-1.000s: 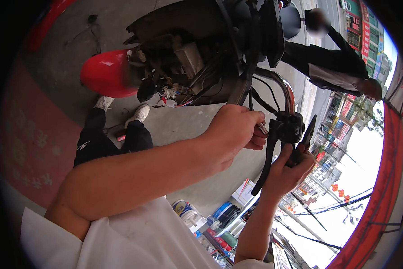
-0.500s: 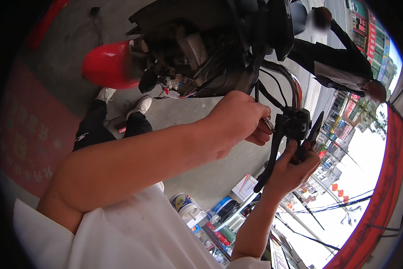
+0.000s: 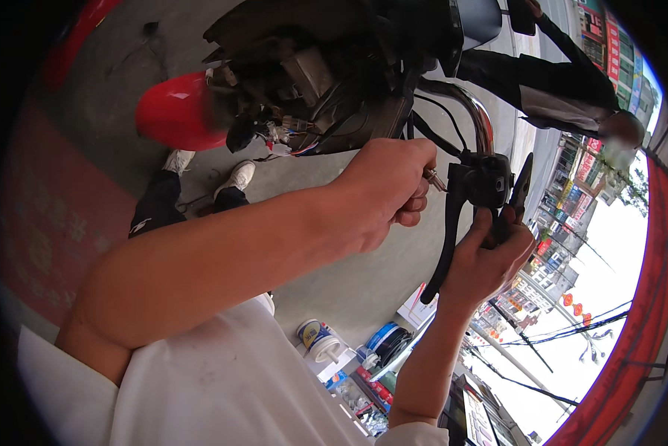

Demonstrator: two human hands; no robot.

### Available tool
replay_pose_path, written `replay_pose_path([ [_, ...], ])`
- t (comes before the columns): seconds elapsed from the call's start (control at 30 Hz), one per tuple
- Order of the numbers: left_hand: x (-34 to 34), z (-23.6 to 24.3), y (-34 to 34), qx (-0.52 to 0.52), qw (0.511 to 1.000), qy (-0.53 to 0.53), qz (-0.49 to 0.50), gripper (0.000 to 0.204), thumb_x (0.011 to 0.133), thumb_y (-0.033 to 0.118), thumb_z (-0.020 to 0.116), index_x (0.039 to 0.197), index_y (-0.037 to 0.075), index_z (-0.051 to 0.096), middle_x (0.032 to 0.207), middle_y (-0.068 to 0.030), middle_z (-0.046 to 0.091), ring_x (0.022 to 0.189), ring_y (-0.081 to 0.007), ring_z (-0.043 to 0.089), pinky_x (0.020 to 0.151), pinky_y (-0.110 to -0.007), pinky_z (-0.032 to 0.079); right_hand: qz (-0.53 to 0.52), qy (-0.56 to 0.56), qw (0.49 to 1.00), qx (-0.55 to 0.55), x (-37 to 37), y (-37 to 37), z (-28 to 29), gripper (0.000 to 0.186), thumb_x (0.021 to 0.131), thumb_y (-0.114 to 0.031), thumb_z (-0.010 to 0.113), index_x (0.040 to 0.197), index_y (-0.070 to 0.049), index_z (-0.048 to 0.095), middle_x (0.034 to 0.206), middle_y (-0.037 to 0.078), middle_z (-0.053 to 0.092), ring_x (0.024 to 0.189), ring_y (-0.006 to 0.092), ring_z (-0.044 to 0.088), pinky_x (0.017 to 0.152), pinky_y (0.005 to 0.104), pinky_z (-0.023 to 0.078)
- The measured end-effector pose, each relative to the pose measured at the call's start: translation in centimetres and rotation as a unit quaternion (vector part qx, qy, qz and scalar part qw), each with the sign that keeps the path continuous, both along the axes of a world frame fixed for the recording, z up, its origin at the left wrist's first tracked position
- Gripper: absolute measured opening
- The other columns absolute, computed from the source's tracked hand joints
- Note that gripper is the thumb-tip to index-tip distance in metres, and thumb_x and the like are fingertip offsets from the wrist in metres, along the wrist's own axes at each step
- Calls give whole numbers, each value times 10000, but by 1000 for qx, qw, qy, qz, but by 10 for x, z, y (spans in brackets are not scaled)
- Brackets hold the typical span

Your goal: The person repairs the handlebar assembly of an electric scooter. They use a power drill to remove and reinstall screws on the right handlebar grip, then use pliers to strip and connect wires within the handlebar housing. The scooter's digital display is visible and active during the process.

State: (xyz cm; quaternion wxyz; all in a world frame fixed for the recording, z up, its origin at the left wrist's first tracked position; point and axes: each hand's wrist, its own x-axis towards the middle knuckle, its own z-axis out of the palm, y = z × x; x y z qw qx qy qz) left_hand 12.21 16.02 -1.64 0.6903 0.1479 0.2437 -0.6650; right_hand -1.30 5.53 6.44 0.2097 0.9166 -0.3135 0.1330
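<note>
My left hand is closed, with a short silvery metal piece pinched in its fingers. That piece is close beside a black handlebar switch housing; whether they touch, I cannot tell. A black brake lever slants down from the housing, past my right hand. My right hand is closed just below the housing, its thumb against the dark parts. Beyond its fingers sticks up a dark pointed tool, perhaps pliers; my fingers cover the rest of it. A chrome handlebar curves up from the housing.
The vehicle's opened body shows bare wiring, with a red fender beside it. Another person stands upper right, and someone's shoes show at left. Below are a white tub and a cable coil.
The handlebar and both hands sit slightly higher in view. My left hand has turned a little, and the metal piece now slants differently toward the housing. My right hand keeps its hold.
</note>
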Motion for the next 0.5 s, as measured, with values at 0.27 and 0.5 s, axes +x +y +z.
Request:
replay_pose_path([
  [0.27,11,4,-3,-38,998,-31,25,165,942,144,589,806,55,559,589,3,443,548,-119,452,481,-284,382,-6,9,1000,2,6,4,4,337,958,-273,731,1068,-25,530,1150,124,620,957,295,629,745,400,529],
  [0.5,26,-2,-9,-41,970,-240,13,272,967,179,636,745,27,598,566,-26,516,492,-139,485,473,-302,428,-14,18,1000,5,3,8,2,337,963,-272,726,1057,-21,521,1185,121,625,1050,296,616,784,404,539],
])
